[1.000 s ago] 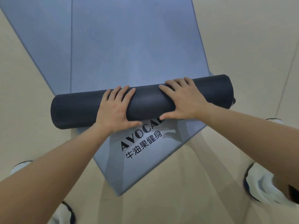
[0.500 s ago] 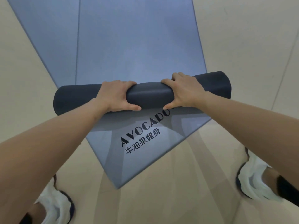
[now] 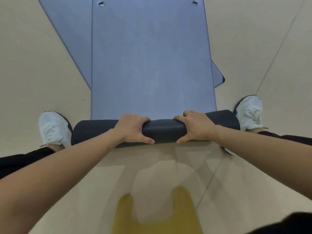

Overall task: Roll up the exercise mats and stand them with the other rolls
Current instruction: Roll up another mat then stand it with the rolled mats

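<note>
Beige floor (image 3: 42,65) lies open on both sides of the blue mat (image 3: 152,65), whose long edges run straight away from me. I see the dark roll (image 3: 163,130) across its near end, each end just beside a white shoe (image 3: 54,127). The left hand (image 3: 133,129) and right hand (image 3: 197,126) grip the roll, fingers curled over, thumbs on the near side.

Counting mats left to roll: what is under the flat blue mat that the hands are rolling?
Under the top mat lies a second blue mat, askew: a wedge shows left, a corner right. Its middle is covered, so anything else there is hidden.
</note>
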